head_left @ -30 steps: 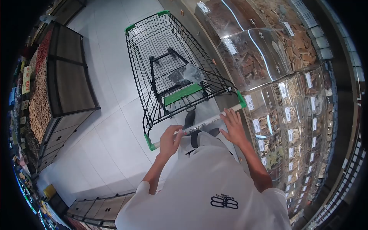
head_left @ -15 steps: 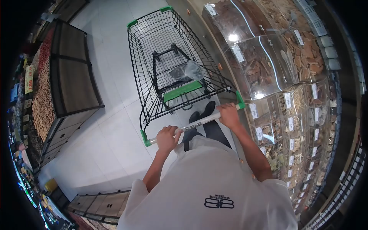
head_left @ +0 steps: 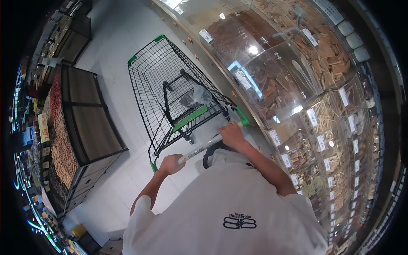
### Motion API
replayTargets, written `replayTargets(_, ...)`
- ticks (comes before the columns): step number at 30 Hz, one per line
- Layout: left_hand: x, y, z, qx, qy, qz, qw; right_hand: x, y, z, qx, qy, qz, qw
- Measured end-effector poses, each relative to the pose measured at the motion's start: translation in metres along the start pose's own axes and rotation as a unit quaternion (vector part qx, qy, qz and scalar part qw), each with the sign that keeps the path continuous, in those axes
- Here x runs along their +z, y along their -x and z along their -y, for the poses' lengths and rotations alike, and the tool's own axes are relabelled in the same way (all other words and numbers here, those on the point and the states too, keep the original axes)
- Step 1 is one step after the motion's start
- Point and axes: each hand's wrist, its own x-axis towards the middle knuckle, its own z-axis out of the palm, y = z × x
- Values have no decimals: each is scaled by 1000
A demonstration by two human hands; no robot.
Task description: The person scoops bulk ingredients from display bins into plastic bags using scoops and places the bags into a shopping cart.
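A black wire shopping cart (head_left: 144, 93) with green corner pieces stands in front of me, angled up and to the left. Its pale handlebar (head_left: 202, 147) crosses before my waist. My left hand (head_left: 172, 164) is closed around the bar near its left end. Towards the right end, my right hand (head_left: 232, 134) also grips it. Inside the cart lies a clear plastic bag (head_left: 199, 94) with something dark beside or in it, close to the green flap (head_left: 190, 118). What the bag holds I cannot make out.
Along the right runs a counter of clear bins (head_left: 272, 80) with dried goods and price tags. On the left stands a dark wooden display (head_left: 95, 114) heaped with nuts (head_left: 63, 148). A tiled aisle floor (head_left: 114, 55) stretches between them.
The cart has swung leftward in view, and its handlebar now slants more steeply. Both hands have moved left with it, still on the bar. More of the right-hand bins shows.
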Motion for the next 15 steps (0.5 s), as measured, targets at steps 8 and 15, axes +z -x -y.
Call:
replayTargets(8, -13, -30, 27, 100, -2, -68, 993, -23, -16, 10, 71, 43, -173, 981)
replayTargets(15, -35, -45, 34, 52, 15, -25, 998, 36, 115, 57, 504, -86, -315, 800)
